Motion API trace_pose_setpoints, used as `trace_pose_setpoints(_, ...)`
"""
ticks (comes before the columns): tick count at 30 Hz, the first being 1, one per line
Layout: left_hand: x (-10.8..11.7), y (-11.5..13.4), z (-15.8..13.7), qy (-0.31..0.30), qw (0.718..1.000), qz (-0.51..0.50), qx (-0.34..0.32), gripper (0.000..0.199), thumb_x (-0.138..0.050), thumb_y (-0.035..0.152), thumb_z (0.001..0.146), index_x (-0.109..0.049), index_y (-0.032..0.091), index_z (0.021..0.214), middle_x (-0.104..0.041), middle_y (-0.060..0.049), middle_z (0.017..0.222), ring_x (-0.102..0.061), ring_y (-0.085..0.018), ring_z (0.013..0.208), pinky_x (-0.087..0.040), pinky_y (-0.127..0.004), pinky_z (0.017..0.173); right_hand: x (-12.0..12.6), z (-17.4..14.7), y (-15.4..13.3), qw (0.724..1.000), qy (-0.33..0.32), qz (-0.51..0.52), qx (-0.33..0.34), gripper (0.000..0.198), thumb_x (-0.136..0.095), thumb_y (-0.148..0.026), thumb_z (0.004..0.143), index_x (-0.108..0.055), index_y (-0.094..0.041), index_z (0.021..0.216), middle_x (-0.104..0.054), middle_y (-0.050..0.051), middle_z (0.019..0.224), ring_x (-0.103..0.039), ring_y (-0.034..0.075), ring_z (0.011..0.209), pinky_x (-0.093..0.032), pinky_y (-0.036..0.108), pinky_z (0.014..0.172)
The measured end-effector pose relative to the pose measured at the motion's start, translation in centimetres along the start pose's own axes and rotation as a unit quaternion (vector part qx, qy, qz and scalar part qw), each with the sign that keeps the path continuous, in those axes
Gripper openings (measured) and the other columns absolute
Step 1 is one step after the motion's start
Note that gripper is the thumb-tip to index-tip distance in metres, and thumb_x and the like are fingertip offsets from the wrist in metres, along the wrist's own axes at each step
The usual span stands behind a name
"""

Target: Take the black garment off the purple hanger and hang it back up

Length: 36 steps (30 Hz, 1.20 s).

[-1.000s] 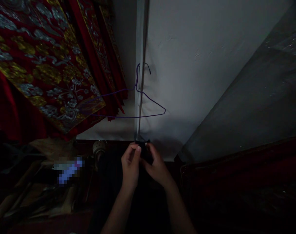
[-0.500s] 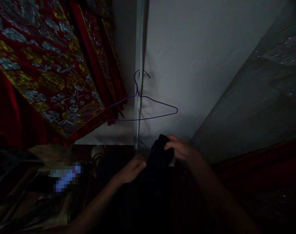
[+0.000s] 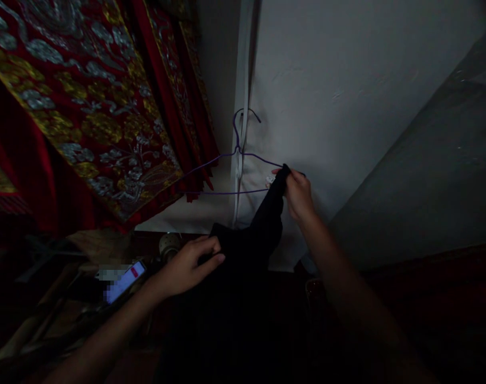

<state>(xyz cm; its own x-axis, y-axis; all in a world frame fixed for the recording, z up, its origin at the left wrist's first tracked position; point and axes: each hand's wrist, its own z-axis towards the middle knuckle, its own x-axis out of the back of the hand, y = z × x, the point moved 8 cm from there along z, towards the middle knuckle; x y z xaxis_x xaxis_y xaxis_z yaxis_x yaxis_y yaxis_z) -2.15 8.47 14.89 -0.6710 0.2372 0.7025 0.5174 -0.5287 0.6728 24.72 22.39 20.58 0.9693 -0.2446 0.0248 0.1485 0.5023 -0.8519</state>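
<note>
A thin purple wire hanger (image 3: pixel 217 158) hangs by its hook on the white strip along the wall. My right hand (image 3: pixel 299 193) is closed on the upper corner of a black garment (image 3: pixel 262 218), which lies over the hanger's right end and covers it. Lower and to the left, my left hand (image 3: pixel 197 262) pinches another upper edge of the same garment, below the hanger. The cloth hangs down between both hands and fades into the dark, so its exact kind cannot be made out.
Red cloth with gold and silver embroidery (image 3: pixel 103 117) hangs at the left, reaching the hanger's left end. A lit phone (image 3: pixel 127 280) lies at lower left. Near it is a pale clog (image 3: pixel 169 244). A grey translucent sheet (image 3: pixel 422 176) slopes down at the right.
My right hand has risen with the garment's corner to the hanger's right end, and the cloth now covers that end. My left hand has moved left and slightly up, spreading the cloth.
</note>
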Motion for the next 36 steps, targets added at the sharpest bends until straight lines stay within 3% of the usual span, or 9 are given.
trace_pose_setpoints(4, 1.6, -3.7, -0.3, -0.037, 0.987, 0.143, 0.069, 0.025, -0.051, 0.043, 0.098, -0.059, 0.023, 0.112, -0.071, -0.005, 0.097, -0.067, -0.023, 0.087, -0.048, -0.033, 0.079, -2.2, -1.0, 2.2, 0.997, -0.06, -0.012, -0.045, 0.036, -0.056, -0.051, 0.083, -0.07, -0.02, 0.093, -0.058, -0.001, 0.07, -0.054, 0.015, 0.063, -0.041, 0.025, 0.056)
trace_pose_setpoints(8, 4.1, -9.1, 0.0, -0.053, 0.959, 0.251, 0.123, 0.031, -0.044, 0.039, 0.098, -0.069, 0.021, 0.091, -0.073, -0.01, 0.085, -0.07, -0.028, 0.083, -0.048, -0.036, 0.076, -4.0, -1.6, 3.1, 0.981, -0.165, -0.097, -0.026, 0.035, -0.056, -0.054, 0.077, -0.06, -0.02, 0.07, -0.054, -0.001, 0.065, -0.05, 0.016, 0.064, -0.038, 0.026, 0.057)
trace_pose_setpoints(12, 6.4, -11.2, 0.8, -0.009, 0.966, 0.22, 0.137, 0.035, -0.042, 0.038, 0.096, -0.073, 0.024, 0.099, -0.078, -0.009, 0.094, -0.072, -0.027, 0.088, -0.051, -0.034, 0.08, -2.6, -1.6, 3.2, 0.967, -0.185, -0.172, -0.031, 0.042, -0.056, -0.058, 0.078, -0.057, -0.019, 0.062, -0.046, -0.002, 0.058, -0.043, 0.014, 0.056, -0.03, 0.026, 0.052)
trace_pose_setpoints(18, 10.0, -7.1, 2.8, 0.088, 0.968, 0.217, 0.091, 0.03, -0.047, 0.043, 0.095, -0.07, 0.023, 0.094, -0.077, -0.005, 0.085, -0.071, -0.025, 0.078, -0.053, -0.034, 0.079, 1.4, -0.9, 0.5, 0.956, -0.135, -0.261, 0.009, 0.043, -0.058, -0.053, 0.082, -0.053, -0.019, 0.055, -0.04, -0.003, 0.053, -0.039, 0.012, 0.052, -0.025, 0.027, 0.051)
trace_pose_setpoints(23, 10.6, -1.1, 4.9, 0.147, 0.987, 0.058, -0.028, 0.032, -0.051, 0.048, 0.097, -0.064, 0.02, 0.087, -0.068, -0.013, 0.134, -0.063, -0.032, 0.123, -0.048, -0.041, 0.104, 0.1, -3.5, 0.4, 0.955, -0.206, -0.214, -0.013, 0.043, -0.056, -0.054, 0.085, -0.06, -0.018, 0.062, -0.051, -0.001, 0.056, -0.047, 0.014, 0.053, -0.032, 0.026, 0.05)
trace_pose_setpoints(26, 10.2, 0.6, 6.5, 0.177, 0.982, -0.028, -0.065, 0.03, -0.057, 0.046, 0.096, -0.059, 0.019, 0.083, -0.068, -0.015, 0.133, -0.063, -0.032, 0.124, -0.047, -0.043, 0.106, -0.9, -5.4, 0.2, 0.962, -0.216, -0.17, 0.008, 0.037, -0.053, -0.048, 0.089, -0.068, -0.018, 0.073, -0.064, 0.001, 0.066, -0.06, 0.018, 0.064, -0.045, 0.028, 0.059)
trace_pose_setpoints(30, 10.4, 1.0, 7.8, 0.221, 0.97, -0.032, -0.095, 0.028, -0.058, 0.036, 0.096, -0.061, 0.017, 0.116, -0.077, -0.01, 0.104, -0.072, -0.026, 0.105, -0.05, -0.04, 0.1, 2.5, -4.3, -0.7, 0.983, -0.059, -0.154, 0.078, 0.034, -0.052, -0.04, 0.092, -0.073, -0.019, 0.107, -0.075, 0.008, 0.101, -0.07, 0.025, 0.095, -0.055, 0.036, 0.082)
trace_pose_setpoints(33, 10.8, 1.1, 7.9, 0.198, 0.975, 0.031, -0.098, 0.03, -0.054, 0.035, 0.098, -0.066, 0.017, 0.119, -0.077, -0.008, 0.1, -0.072, -0.024, 0.1, -0.051, -0.037, 0.096, 7.0, -1.5, -1.0, 0.981, 0.075, -0.152, 0.096, 0.05, -0.057, -0.041, 0.089, -0.063, -0.018, 0.133, -0.073, 0.011, 0.112, -0.069, 0.028, 0.103, -0.056, 0.042, 0.086)
trace_pose_setpoints(36, 11.6, 1.0, 7.7, 0.178, 0.976, 0.074, -0.098, 0.031, -0.053, 0.036, 0.098, -0.068, 0.018, 0.118, -0.076, -0.007, 0.106, -0.071, -0.024, 0.1, -0.053, -0.035, 0.091, 9.2, 1.8, -0.1, 0.984, 0.051, -0.168, 0.015, 0.053, -0.065, -0.044, 0.082, -0.067, -0.017, 0.128, -0.075, 0.01, 0.1, -0.071, 0.028, 0.091, -0.058, 0.043, 0.08)
